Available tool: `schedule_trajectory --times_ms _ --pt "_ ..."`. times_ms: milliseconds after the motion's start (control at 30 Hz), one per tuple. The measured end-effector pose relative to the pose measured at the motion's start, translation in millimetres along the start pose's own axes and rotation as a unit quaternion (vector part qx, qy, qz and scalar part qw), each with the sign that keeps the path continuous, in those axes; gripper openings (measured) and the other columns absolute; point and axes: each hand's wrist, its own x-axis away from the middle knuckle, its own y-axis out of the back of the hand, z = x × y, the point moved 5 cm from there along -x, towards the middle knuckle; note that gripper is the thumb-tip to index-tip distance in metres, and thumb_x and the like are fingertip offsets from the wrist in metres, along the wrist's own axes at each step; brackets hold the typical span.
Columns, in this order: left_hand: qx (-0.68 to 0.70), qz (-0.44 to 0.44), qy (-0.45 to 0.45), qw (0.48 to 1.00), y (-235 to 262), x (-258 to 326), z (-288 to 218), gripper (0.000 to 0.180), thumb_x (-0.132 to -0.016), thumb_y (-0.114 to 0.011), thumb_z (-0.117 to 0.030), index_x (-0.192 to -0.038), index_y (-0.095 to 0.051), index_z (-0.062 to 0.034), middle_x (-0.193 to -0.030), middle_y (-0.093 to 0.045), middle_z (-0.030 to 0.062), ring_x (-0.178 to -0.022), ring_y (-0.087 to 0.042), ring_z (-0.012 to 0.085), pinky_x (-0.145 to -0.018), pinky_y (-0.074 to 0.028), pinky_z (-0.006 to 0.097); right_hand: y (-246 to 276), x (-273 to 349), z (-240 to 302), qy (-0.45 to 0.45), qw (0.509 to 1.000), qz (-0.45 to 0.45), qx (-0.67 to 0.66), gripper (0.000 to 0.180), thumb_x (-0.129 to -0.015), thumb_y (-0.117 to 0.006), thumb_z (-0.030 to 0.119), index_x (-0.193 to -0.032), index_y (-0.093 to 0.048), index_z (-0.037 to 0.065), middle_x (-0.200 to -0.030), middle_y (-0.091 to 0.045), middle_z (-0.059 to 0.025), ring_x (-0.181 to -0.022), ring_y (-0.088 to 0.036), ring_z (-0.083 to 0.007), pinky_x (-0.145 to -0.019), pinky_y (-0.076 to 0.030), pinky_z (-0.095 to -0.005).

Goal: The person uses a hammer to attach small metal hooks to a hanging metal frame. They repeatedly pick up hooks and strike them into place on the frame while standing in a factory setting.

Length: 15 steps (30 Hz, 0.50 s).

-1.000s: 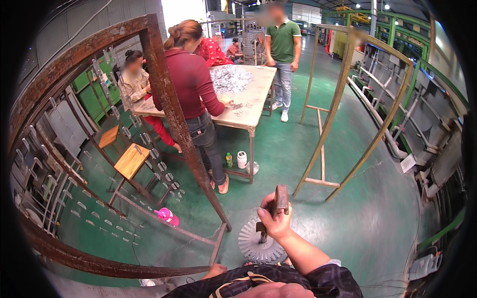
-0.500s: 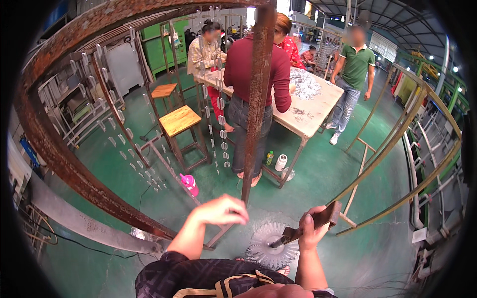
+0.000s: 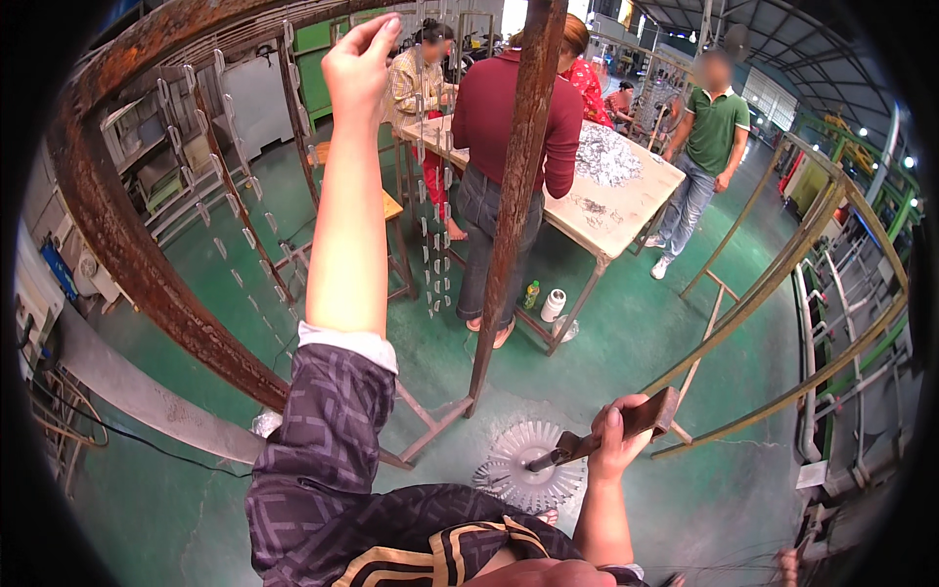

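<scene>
My left hand (image 3: 357, 73) is raised at arm's length near the rusty top bar (image 3: 161, 44) of a rack. Its thumb and fingers are pinched together; whatever they hold is too small to make out. Strings of small metal pieces (image 3: 437, 264) dangle from the rack close by. Lower right, my right hand (image 3: 614, 440) is closed around a rusty metal bar (image 3: 648, 415) with a bent end. The bar's dark stem runs down to a round disc (image 3: 509, 455) ringed with thin radial metal pieces, low above the floor by my feet.
The rack's rusty upright (image 3: 514, 196) stands before me. Past it several people are gathered at a table (image 3: 626, 220) with a heap of small metal parts (image 3: 606, 157). A white bottle (image 3: 554, 305) stands beneath. A yellowish metal frame (image 3: 758, 323) rises on the right.
My left hand has gone from low in front of me up to the rack's top, the arm now stretched out. My right hand keeps its hold on the bar, almost in place.
</scene>
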Motion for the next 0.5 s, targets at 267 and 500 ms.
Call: schedule_trajectory --times_ms 267,500 --pt "0.209 0.218 0.192 0.934 -18 -34 43 0.034 -0.088 -0.053 -0.027 -0.113 -0.054 -0.0040 -0.095 -0.060 0.0015 -0.076 -0.048 0.0081 -0.063 -0.035 0.021 5 1 0 0.015 1.000 -0.005 0.005 0.060 -0.075 -0.058 0.008 -0.125 -0.026 0.000 -0.080 -0.046 -0.0051 -0.070 -0.044 -0.0118 -0.062 -0.038 -0.0247" --pt "0.247 0.294 0.231 0.894 -29 -33 36 0.037 -0.089 -0.051 -0.027 -0.114 -0.051 -0.0004 -0.084 -0.054 -0.0003 -0.072 -0.042 0.0089 -0.063 -0.035 0.023 10 -3 -1 0.008 1.000 -0.015 -0.002 0.061 -0.075 -0.058 0.009 -0.126 -0.026 0.000 -0.082 -0.046 -0.0048 -0.072 -0.044 -0.0119 -0.063 -0.038 -0.0249"
